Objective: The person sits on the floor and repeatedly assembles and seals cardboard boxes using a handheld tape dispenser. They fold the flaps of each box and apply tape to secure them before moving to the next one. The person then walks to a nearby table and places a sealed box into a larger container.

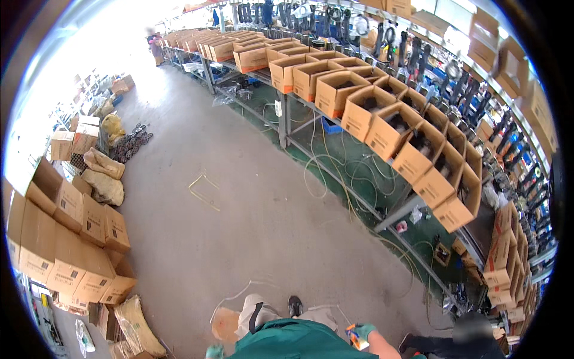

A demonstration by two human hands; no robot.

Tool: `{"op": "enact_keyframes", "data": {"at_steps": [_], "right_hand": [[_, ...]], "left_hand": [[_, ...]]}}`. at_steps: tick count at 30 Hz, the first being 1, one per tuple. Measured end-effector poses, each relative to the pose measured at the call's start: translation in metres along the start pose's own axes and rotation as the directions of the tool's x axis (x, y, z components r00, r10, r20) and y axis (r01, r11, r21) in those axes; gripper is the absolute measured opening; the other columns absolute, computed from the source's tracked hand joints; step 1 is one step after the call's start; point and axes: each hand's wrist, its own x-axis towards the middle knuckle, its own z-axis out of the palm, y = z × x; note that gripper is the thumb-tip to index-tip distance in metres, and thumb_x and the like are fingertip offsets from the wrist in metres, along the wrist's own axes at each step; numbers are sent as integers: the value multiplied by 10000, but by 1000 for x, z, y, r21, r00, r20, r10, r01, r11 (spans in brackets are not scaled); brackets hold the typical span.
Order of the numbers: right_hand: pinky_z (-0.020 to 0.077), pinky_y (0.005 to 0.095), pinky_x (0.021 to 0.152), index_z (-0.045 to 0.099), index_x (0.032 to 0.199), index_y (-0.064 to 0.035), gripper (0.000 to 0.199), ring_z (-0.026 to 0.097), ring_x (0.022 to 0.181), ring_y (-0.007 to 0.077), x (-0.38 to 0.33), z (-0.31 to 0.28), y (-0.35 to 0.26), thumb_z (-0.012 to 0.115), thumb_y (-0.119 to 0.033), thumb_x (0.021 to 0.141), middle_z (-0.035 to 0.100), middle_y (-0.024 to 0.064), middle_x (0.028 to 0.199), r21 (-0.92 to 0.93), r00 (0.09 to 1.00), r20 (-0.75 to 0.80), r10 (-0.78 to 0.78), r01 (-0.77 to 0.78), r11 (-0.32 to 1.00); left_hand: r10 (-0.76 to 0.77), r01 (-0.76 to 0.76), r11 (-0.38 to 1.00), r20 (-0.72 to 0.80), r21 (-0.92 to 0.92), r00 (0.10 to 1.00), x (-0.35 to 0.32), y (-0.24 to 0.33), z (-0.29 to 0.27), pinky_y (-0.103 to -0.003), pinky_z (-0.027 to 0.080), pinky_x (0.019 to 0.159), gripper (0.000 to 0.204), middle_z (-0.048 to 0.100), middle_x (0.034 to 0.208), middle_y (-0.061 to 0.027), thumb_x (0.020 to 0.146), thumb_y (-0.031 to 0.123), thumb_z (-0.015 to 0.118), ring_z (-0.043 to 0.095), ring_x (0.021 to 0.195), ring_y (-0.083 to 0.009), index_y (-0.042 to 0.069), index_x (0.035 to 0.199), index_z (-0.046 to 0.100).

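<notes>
My right hand, in a green glove, hangs beside my body near the bottom edge. Its fingers are closed on a small orange-and-white object, whose exact kind I cannot make out. At the lower edge, left of my green top, only a bit of my left hand shows, also gloved in green. Its fingers are too hidden to read. Both hands are away from the bench and the cartons.
A long metal bench carries rows of open cartons. Hoses trail beneath it. Stacked cartons and sacks line the left. A person in dark clothes is close at lower right; another person stands far off.
</notes>
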Motion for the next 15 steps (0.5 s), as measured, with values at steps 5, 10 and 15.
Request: {"op": "enact_keyframes", "data": {"at_steps": [5,10,15], "right_hand": [[580,359,669,784,1109,-112,194,699,716,148,-25,-95,-359,726,-211,952,759,35,861,-54,923,-240,-302,297,953],[571,379,635,775,1109,-128,233,689,658,163,-2,-126,-566,737,-283,939,741,40,831,82,897,-294,-329,367,927],[520,406,585,760,797,-143,347,670,569,224,35,-135,-758,687,-473,876,720,61,688,-343,993,-72,-91,61,937]], "left_hand": [[-118,112,992,-106,-60,987,51,100,33,-448,523,699,208,661,1013,-57,1017,253,589,642,817,-264,159,1196,638],[-28,25,998,-59,-53,998,164,324,86,-495,522,794,258,655,1080,-60,1022,330,550,643,904,-297,157,1189,643],[189,-191,979,32,77,981,262,612,106,-542,522,888,326,649,1146,-63,1028,408,511,643,990,-331,155,1183,647]]}}
